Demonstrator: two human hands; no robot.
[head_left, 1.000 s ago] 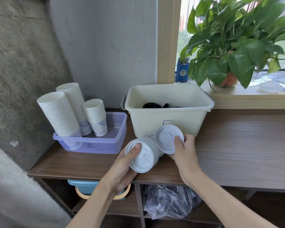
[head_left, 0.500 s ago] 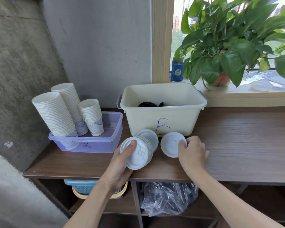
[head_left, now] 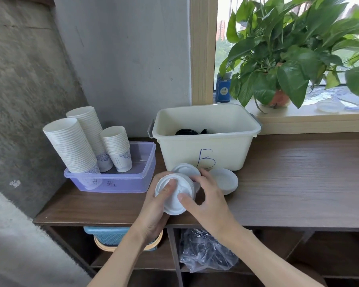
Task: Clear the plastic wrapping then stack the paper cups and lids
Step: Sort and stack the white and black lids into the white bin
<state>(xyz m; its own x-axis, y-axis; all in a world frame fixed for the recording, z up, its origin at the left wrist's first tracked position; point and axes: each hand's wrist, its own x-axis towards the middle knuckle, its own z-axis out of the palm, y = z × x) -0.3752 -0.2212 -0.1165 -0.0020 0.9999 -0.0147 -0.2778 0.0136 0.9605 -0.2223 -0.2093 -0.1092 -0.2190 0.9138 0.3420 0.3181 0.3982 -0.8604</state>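
My left hand (head_left: pixel 155 208) and my right hand (head_left: pixel 207 199) both grip a tilted stack of white lids (head_left: pixel 174 195) above the front of the wooden shelf top (head_left: pixel 298 183). A second small pile of white lids (head_left: pixel 224 180) lies flat on the shelf just right of my hands. Another white lid (head_left: pixel 186 169) leans behind the held stack. Three stacks of white paper cups (head_left: pixel 71 146) stand in a purple tray (head_left: pixel 141 179) at the left. Crumpled clear plastic wrapping (head_left: pixel 207 251) sits on the shelf below.
A cream bin marked B (head_left: pixel 205 150) with black lids inside stands behind my hands. A potted plant (head_left: pixel 282 65) and a blue box (head_left: pixel 223 90) sit on the windowsill. A blue basket (head_left: pixel 108 237) is under the shelf top. Concrete wall at left.
My right hand left the small pile of lids on the shelf and moved left onto the stack in my left hand. The left hand kept its hold.
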